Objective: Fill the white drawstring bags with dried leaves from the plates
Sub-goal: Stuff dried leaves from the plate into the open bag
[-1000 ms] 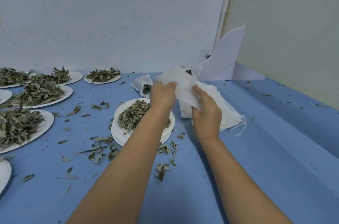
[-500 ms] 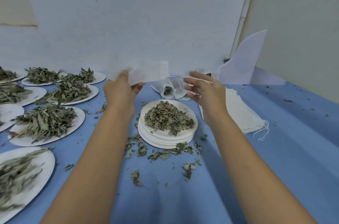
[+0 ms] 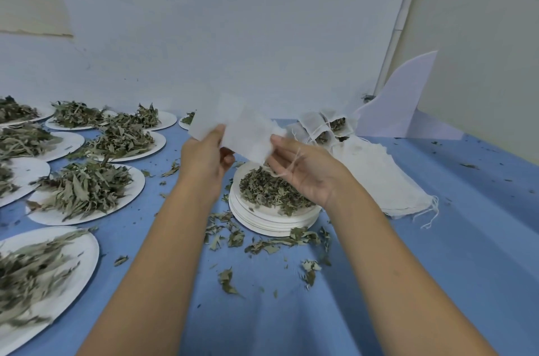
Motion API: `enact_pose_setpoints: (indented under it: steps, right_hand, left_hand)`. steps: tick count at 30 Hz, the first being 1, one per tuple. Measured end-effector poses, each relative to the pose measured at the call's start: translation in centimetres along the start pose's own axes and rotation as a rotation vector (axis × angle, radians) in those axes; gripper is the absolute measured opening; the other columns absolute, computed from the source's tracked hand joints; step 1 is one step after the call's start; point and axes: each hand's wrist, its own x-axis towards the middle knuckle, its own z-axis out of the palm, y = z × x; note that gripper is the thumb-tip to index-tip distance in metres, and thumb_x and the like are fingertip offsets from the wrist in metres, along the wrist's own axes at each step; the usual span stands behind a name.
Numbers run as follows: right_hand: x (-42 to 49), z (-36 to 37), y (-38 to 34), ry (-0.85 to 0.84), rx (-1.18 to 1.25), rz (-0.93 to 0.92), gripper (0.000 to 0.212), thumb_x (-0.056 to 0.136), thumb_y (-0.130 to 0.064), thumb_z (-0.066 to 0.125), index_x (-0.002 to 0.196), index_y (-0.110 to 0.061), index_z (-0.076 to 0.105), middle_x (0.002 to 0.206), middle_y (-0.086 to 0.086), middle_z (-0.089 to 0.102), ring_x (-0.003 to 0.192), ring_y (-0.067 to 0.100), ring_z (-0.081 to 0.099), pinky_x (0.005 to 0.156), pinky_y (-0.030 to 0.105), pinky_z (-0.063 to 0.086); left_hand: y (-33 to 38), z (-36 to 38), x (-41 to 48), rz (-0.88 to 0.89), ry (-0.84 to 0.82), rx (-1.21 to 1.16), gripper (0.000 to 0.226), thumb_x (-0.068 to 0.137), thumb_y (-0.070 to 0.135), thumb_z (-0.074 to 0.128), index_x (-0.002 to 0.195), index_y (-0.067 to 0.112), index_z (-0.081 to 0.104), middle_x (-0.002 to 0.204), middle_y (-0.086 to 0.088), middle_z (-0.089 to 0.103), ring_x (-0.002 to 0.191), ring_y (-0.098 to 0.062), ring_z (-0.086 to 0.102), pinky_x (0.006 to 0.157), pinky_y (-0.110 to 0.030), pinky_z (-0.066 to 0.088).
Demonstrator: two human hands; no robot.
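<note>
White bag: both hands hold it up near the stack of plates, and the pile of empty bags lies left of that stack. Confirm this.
One detail is wrong. The head view shows the pile of empty bags lying to the right of the stack of plates, not left. The rest holds: the left hand and the right hand hold the white bag up near that stack.

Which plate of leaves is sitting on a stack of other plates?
The plate below the right hand, holding crumbled leaves; the other plates lie singly.
</note>
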Motion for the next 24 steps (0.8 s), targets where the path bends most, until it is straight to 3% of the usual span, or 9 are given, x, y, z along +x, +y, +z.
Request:
enact_pose_setpoints:
  steps: [3,5,7,8,10,12,14,19,24]
  right_hand:
    - [-0.1,0.2,0.1,0.006,-0.038,-0.019,0.002,0.084,-0.001,0.065,0.085,-0.002,0.063,0.075,0.009,0.071,0.061,0.013,0.065,0.046,0.015,0.049]
    - [-0.2,0.4,0.0,0.052,-0.038,-0.054,0.004,0.083,-0.003,0.067,0.085,-0.004,0.065,0.077,0.008,0.070,0.062,0.012,0.064,0.045,0.014,0.049]
    - [-0.2,0.5,0.1,0.104,0.007,-0.089,0.007,0.080,-0.003,0.070,0.086,-0.004,0.066,0.081,0.008,0.072,0.065,0.013,0.068,0.048,0.017,0.052]
    - [-0.3,0.7,0.2,0.120,0.016,-0.104,0.009,0.080,-0.003,0.071,0.087,-0.004,0.066,0.081,0.008,0.073,0.066,0.013,0.069,0.049,0.017,0.053]
    - [-0.3,1.0,0.6,0.152,-0.019,-0.126,0.013,0.078,-0.007,0.074,0.088,-0.008,0.067,0.081,0.005,0.074,0.066,0.010,0.069,0.050,0.017,0.052]
    - [-0.2,1.4,1.0,0.191,-0.084,-0.135,0.013,0.077,-0.011,0.076,0.086,-0.011,0.066,0.081,0.003,0.072,0.062,0.007,0.065,0.047,0.015,0.049]
    - [-0.2,1.5,1.1,0.218,-0.109,-0.123,0.012,0.079,-0.013,0.075,0.085,-0.012,0.066,0.076,0.002,0.068,0.053,0.003,0.058,0.044,0.012,0.047]
    - [-0.3,1.2,0.7,0.087,-0.012,-0.077,0.026,0.082,-0.022,0.072,0.103,-0.008,0.070,0.093,0.003,0.074,0.063,0.001,0.065,0.050,0.012,0.049]
    - [-0.6,0.8,0.1,-0.051,0.048,-0.065,0.015,0.080,-0.019,0.070,0.066,-0.017,0.071,0.067,-0.002,0.068,0.058,0.004,0.064,0.055,0.013,0.053]
  left_hand:
    - [-0.3,-0.2,0.1,-0.034,0.007,0.060,0.004,0.094,0.013,0.057,0.093,0.011,0.054,0.090,-0.005,0.061,0.057,-0.012,0.050,0.039,-0.017,0.039]
    - [-0.4,-0.4,0.2,0.021,0.066,0.239,0.011,0.094,0.021,0.059,0.098,0.013,0.052,0.105,-0.007,0.057,0.080,-0.019,0.058,0.062,-0.026,0.053]
    - [-0.2,-0.6,-0.2,0.204,0.163,0.556,0.033,0.091,0.030,0.062,0.117,0.017,0.046,0.122,-0.005,0.047,0.110,-0.024,0.052,0.089,-0.040,0.051]
    - [0.1,-0.6,-0.6,0.348,0.202,0.639,0.037,0.089,0.032,0.064,0.119,0.019,0.047,0.121,-0.003,0.047,0.114,-0.023,0.050,0.091,-0.041,0.049]
    - [1.4,-0.2,-1.4,0.560,0.113,0.670,0.024,0.085,0.033,0.068,0.104,0.021,0.058,0.102,0.003,0.058,0.097,-0.015,0.057,0.081,-0.023,0.050]
    - [2.5,0.4,-2.2,0.535,-0.180,0.730,0.013,0.081,0.032,0.072,0.086,0.023,0.065,0.081,0.008,0.064,0.070,-0.003,0.058,0.057,-0.008,0.044]
    - [2.7,1.0,-2.9,0.486,-0.405,0.891,0.015,0.076,0.033,0.076,0.086,0.025,0.066,0.076,0.009,0.064,0.058,0.005,0.053,0.051,-0.009,0.040]
    - [2.0,2.1,-3.7,0.582,-0.390,0.963,0.025,0.075,0.027,0.077,0.095,0.026,0.062,0.081,0.008,0.059,0.060,0.005,0.051,0.053,-0.006,0.039]
    - [2.5,1.6,-3.7,0.688,-0.352,1.016,0.023,0.077,0.023,0.073,0.096,0.024,0.059,0.086,0.010,0.057,0.068,-0.001,0.049,0.060,-0.018,0.040]
